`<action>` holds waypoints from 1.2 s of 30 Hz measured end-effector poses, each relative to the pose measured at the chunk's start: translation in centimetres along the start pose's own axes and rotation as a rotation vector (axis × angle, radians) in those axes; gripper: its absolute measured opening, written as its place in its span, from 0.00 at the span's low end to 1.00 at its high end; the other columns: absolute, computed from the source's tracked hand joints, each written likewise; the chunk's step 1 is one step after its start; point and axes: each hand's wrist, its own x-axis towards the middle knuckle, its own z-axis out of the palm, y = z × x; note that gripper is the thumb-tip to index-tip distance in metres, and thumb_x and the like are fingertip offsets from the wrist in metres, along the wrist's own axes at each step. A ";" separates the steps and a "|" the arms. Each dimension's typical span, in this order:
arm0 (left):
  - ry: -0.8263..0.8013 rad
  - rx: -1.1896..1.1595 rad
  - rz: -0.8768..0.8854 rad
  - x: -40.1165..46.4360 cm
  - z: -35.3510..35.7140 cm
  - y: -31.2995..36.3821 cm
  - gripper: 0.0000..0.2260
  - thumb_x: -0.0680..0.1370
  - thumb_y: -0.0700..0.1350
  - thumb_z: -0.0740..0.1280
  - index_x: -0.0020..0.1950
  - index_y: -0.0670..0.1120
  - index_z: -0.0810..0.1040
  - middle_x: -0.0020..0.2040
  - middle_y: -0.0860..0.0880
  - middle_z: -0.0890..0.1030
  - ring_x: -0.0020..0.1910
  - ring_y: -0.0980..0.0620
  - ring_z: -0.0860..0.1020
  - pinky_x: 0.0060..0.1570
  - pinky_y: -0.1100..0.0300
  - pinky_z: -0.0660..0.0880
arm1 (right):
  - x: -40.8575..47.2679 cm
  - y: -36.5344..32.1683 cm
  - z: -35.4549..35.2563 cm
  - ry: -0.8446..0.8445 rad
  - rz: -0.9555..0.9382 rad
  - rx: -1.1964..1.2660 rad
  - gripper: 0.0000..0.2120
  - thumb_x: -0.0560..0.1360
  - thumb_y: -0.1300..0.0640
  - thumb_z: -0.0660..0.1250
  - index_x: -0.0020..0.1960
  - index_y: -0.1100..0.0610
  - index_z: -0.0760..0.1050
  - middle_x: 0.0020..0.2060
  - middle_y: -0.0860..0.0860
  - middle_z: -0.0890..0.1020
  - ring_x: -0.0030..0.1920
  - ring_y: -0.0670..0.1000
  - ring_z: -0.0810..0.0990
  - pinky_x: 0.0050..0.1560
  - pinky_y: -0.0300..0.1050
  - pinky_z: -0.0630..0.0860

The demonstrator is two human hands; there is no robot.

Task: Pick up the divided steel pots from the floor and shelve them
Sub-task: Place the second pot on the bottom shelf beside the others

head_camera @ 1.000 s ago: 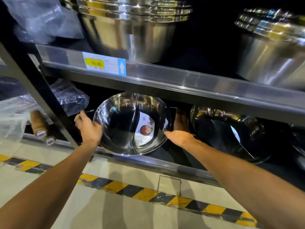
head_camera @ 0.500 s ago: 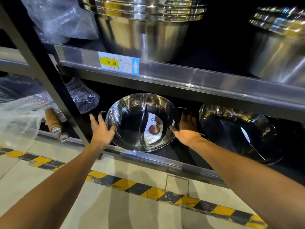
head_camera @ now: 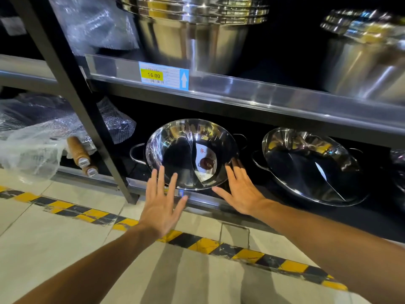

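Note:
A divided steel pot (head_camera: 188, 150) with a paper label in its right half leans tilted on the bottom shelf (head_camera: 197, 199), its mouth facing me. A second divided steel pot (head_camera: 311, 165) leans the same way to its right. My left hand (head_camera: 161, 202) hovers in front of the first pot's lower left rim, fingers spread, holding nothing. My right hand (head_camera: 241, 189) is at the lower right rim, also spread and empty; its fingertips are close to the rim, and contact is unclear.
Large steel pots (head_camera: 197, 31) stand on the upper shelf (head_camera: 252, 91) behind a 16.00 price tag (head_camera: 163, 75). A black upright post (head_camera: 87, 119) stands left of the pot. Bubble-wrapped goods (head_camera: 39, 132) and wooden handles (head_camera: 79, 150) lie at left. Hazard tape (head_camera: 197, 244) lines the floor.
Both hands have let go of the first pot's rim and pulled back toward me, fingers now spread. The pot stays leaning on the bottom shelf.

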 end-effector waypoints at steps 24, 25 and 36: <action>0.046 0.065 0.119 2.5 0.5 -1.4 0.32 0.82 0.63 0.41 0.81 0.51 0.35 0.80 0.38 0.34 0.79 0.40 0.33 0.78 0.43 0.43 | 4.0 1.4 0.7 -0.048 0.082 -0.006 0.42 0.80 0.35 0.54 0.81 0.55 0.37 0.79 0.53 0.34 0.78 0.51 0.33 0.77 0.51 0.51; 0.041 0.065 0.122 2.7 0.5 -1.5 0.32 0.81 0.63 0.41 0.80 0.51 0.35 0.80 0.38 0.34 0.79 0.40 0.33 0.78 0.43 0.43 | 4.1 1.3 0.8 -0.056 0.084 0.000 0.42 0.80 0.35 0.54 0.81 0.55 0.37 0.79 0.53 0.33 0.78 0.51 0.33 0.77 0.50 0.50; -0.064 0.025 -0.151 6.5 -0.2 -3.0 0.31 0.80 0.62 0.37 0.79 0.50 0.32 0.81 0.42 0.35 0.79 0.38 0.34 0.78 0.44 0.40 | 3.7 0.0 0.1 -0.092 -0.015 -0.020 0.41 0.79 0.35 0.58 0.82 0.48 0.39 0.80 0.49 0.37 0.78 0.50 0.32 0.78 0.52 0.51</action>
